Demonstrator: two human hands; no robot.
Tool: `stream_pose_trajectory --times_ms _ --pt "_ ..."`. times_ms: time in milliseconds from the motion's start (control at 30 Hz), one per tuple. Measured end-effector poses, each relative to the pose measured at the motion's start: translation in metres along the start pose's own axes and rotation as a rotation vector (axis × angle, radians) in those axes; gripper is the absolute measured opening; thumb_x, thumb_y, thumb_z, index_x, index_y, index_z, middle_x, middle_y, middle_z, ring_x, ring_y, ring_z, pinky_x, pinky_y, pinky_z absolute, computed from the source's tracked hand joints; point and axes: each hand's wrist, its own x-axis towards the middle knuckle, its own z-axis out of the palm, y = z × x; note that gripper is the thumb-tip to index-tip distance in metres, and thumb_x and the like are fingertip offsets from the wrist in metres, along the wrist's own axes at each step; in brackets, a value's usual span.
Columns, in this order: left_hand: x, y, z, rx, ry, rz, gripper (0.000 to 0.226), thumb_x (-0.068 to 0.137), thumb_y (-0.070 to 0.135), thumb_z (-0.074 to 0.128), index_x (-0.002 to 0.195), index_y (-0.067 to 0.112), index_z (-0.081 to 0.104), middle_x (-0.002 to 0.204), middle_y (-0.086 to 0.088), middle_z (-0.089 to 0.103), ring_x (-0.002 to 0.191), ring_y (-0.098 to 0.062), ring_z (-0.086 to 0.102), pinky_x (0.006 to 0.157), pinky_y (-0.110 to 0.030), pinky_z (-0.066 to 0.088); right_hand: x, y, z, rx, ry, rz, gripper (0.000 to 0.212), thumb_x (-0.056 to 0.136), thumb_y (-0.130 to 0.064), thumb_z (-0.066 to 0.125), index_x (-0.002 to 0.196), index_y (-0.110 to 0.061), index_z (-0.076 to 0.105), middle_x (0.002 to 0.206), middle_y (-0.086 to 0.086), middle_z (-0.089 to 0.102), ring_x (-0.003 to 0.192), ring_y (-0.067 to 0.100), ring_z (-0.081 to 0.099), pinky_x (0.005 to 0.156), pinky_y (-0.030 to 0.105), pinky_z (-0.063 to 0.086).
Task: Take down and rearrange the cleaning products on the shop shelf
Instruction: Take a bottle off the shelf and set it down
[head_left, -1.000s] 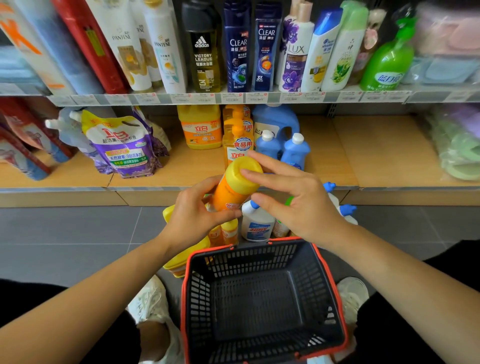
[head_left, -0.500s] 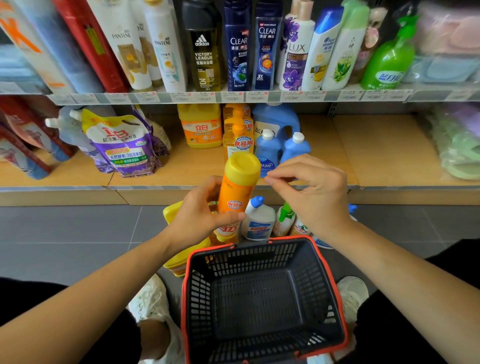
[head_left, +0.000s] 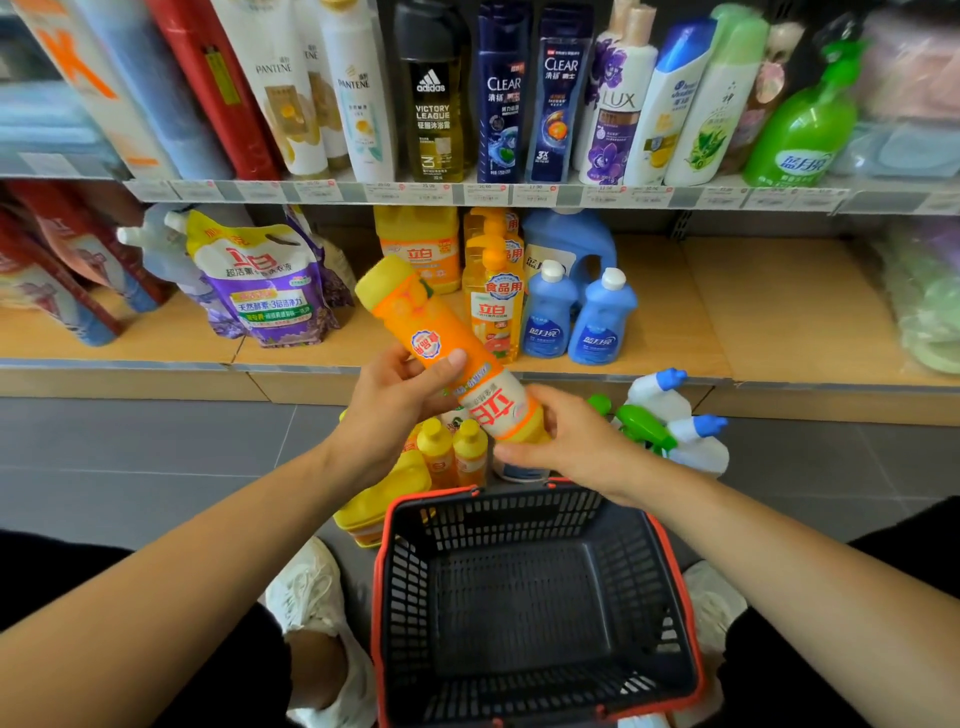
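An orange detergent bottle (head_left: 415, 319) with a yellow cap is held tilted, cap up and to the left, in front of the lower wooden shelf (head_left: 779, 312). My left hand (head_left: 395, 405) grips its middle, thumb across the label. My right hand (head_left: 566, 441) holds its base from below. On the shelf behind stand a yellow pump bottle (head_left: 493, 312), a yellow jug (head_left: 421, 249), two small blue bottles (head_left: 576, 317) and a big blue jug (head_left: 569, 236).
A black basket with a red rim (head_left: 670, 551) sits on the grey floor between my shoes. Beyond it on the floor are small yellow bottles (head_left: 452, 452), a yellow pack (head_left: 379, 504), white and green spray bottles (head_left: 670, 421). Purple refill pouches (head_left: 260, 291) lean at shelf left.
The orange bottle went from upright to tilted, cap swinging left. My right hand left the cap and dropped to take the bottle's base. My left hand kept its grip.
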Motion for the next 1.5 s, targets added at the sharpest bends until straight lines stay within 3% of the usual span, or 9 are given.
stream_pose_trajectory --times_ms 133,267,433,633,867,1000,1133,1367,1500 --pt "0.006 0.004 -0.013 0.051 0.011 -0.107 0.052 0.08 0.043 0.069 0.121 0.013 0.061 0.115 -0.004 0.075 0.104 -0.022 0.073 0.081 -0.034 0.061 0.007 -0.006 0.001 -0.001 0.181 -0.099 0.058 0.072 -0.023 0.088 0.124 -0.023 0.063 0.111 -0.007 0.074 0.102 0.006 0.069 0.081 0.022 0.055" --pt "0.009 -0.001 -0.035 0.434 -0.048 -0.233 0.05 0.081 0.061 0.061 0.113 0.023 0.066 0.102 0.003 0.078 0.092 -0.02 0.075 0.075 -0.032 0.062 0.014 -0.018 -0.01 -0.242 0.29 -0.15 0.061 0.068 -0.025 0.091 0.123 -0.022 0.065 0.111 -0.008 0.071 0.102 0.004 0.066 0.081 0.02 0.052" --pt "0.012 -0.037 -0.07 0.795 -0.102 -0.198 0.021 0.095 0.039 0.067 0.097 0.02 0.076 0.092 -0.001 0.077 0.084 -0.015 0.069 0.078 -0.037 0.057 0.023 -0.033 -0.025 -0.629 0.287 -0.174 0.062 0.068 -0.032 0.089 0.125 -0.027 0.065 0.109 -0.01 0.066 0.1 0.008 0.058 0.077 0.019 0.044" --pt "-0.006 -0.089 -0.109 1.417 -0.381 -0.306 0.063 0.096 0.054 0.059 0.15 0.027 0.045 0.155 0.001 0.046 0.138 -0.022 0.047 0.11 -0.04 0.042 0.032 -0.045 -0.048 -0.819 0.019 -0.112 0.055 0.064 -0.032 0.089 0.115 -0.032 0.07 0.09 -0.022 0.063 0.088 0.002 0.063 0.072 0.019 0.047" --pt "-0.027 -0.123 -0.109 1.739 -0.541 -0.27 0.069 0.09 0.073 0.048 0.152 0.055 0.022 0.167 -0.006 -0.002 0.147 -0.038 0.026 0.115 -0.057 0.027 0.046 -0.024 -0.048 -1.104 -0.098 -0.027 0.041 0.066 -0.044 0.083 0.099 -0.029 0.064 0.086 -0.008 0.062 0.085 0.019 0.059 0.072 0.039 0.051" --pt "-0.036 -0.133 -0.112 1.821 -0.511 -0.22 0.085 0.088 0.072 0.052 0.157 0.045 0.01 0.168 -0.009 -0.01 0.15 -0.039 0.017 0.118 -0.055 0.024 0.058 0.01 -0.031 -1.162 -0.122 0.051 0.045 0.066 -0.053 0.079 0.092 -0.031 0.05 0.09 -0.002 0.058 0.086 0.025 0.055 0.062 0.035 0.039" --pt "-0.035 -0.133 -0.114 1.774 -0.484 -0.212 0.078 0.088 0.07 0.055 0.155 0.049 0.02 0.167 -0.005 -0.008 0.15 -0.037 0.018 0.119 -0.055 0.024 0.062 0.057 -0.011 -1.084 -0.077 0.165 0.052 0.068 -0.052 0.079 0.106 -0.023 0.06 0.098 0.007 0.057 0.093 0.033 0.057 0.066 0.035 0.036" --pt "-0.034 -0.13 -0.115 1.725 -0.47 -0.201 0.063 0.09 0.066 0.055 0.149 0.051 0.038 0.168 -0.003 -0.002 0.148 -0.033 0.024 0.118 -0.051 0.025 0.075 0.101 0.013 -0.887 -0.046 0.272 0.026 0.076 -0.036 0.08 0.077 -0.021 0.059 0.086 0.005 0.065 0.087 0.029 0.061 0.071 0.039 0.048" --pt "-0.032 -0.126 -0.12 1.654 -0.477 -0.214 0.048 0.093 0.06 0.056 0.139 0.05 0.053 0.168 0.003 0.001 0.146 -0.028 0.029 0.118 -0.049 0.026 0.085 0.105 0.016 -0.833 0.011 0.255 0.019 0.084 -0.026 0.074 0.074 -0.023 0.058 0.074 -0.002 0.059 0.083 0.027 0.061 0.061 0.031 0.035"
